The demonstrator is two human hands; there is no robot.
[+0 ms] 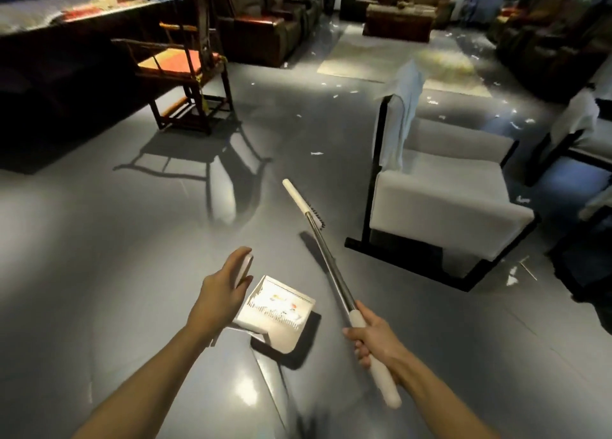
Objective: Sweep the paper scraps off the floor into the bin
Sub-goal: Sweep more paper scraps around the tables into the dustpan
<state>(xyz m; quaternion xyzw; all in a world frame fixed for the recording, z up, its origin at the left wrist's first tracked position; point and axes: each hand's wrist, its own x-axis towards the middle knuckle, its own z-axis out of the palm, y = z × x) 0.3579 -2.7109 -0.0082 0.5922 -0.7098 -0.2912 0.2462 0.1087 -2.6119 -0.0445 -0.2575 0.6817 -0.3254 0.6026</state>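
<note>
My right hand [374, 339] grips the white grip of a broom [326, 260] whose metal shaft runs up and away to a white head with dark bristles, lifted off the floor. My left hand [225, 286] holds the white top of the dustpan handle. The white dustpan [281, 309] sits below that hand, just over the grey floor, with a few scraps inside. Several white paper scraps [316, 153] lie scattered on the floor farther off, more [511, 278] beside the armchair. No bin is in view.
A white armchair [443, 193] on a black frame stands right of the broom, a second one [583, 130] at the far right. A dark wooden chair [185, 77] with an orange seat stands at the left by a long counter [49, 18]. Brown sofas and a pale rug [397, 64] fill the back.
</note>
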